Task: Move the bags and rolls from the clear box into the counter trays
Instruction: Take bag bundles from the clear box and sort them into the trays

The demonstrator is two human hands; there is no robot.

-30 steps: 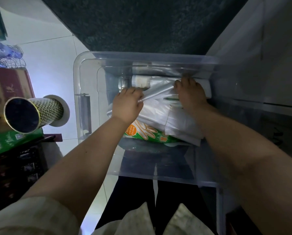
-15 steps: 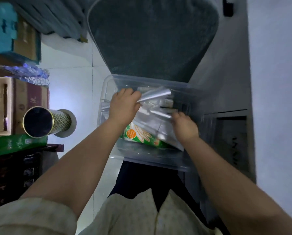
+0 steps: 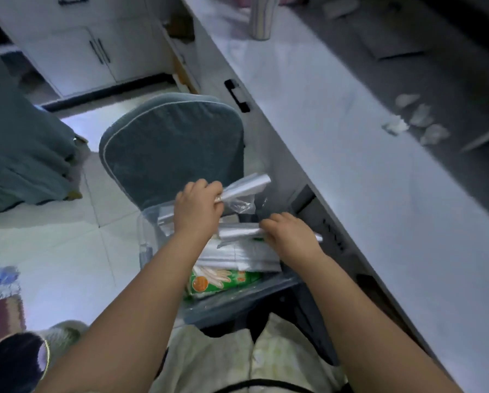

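Note:
The clear box (image 3: pixel 149 236) sits on the floor in front of me, beside the counter. My left hand (image 3: pixel 197 207) is shut on a clear plastic roll (image 3: pixel 246 186), held above the box with a loose sheet hanging from it. My right hand (image 3: pixel 287 232) grips a second clear roll (image 3: pixel 239 231) that lies across a stack of white folded bags (image 3: pixel 239 256). A green and orange glove packet (image 3: pixel 220 280) lies under the stack, at the box's near side.
The white counter (image 3: pixel 351 154) runs along the right, with a metal cup (image 3: pixel 261 17) at its far end and small white scraps (image 3: pixel 416 120). A grey-blue cushioned chair (image 3: pixel 169 146) stands behind the box. A round tin (image 3: pixel 13 361) lies lower left.
The view has swung up, bringing the counter into sight. My left hand has lifted its roll out above the box. My right hand has closed on a second roll on the stack.

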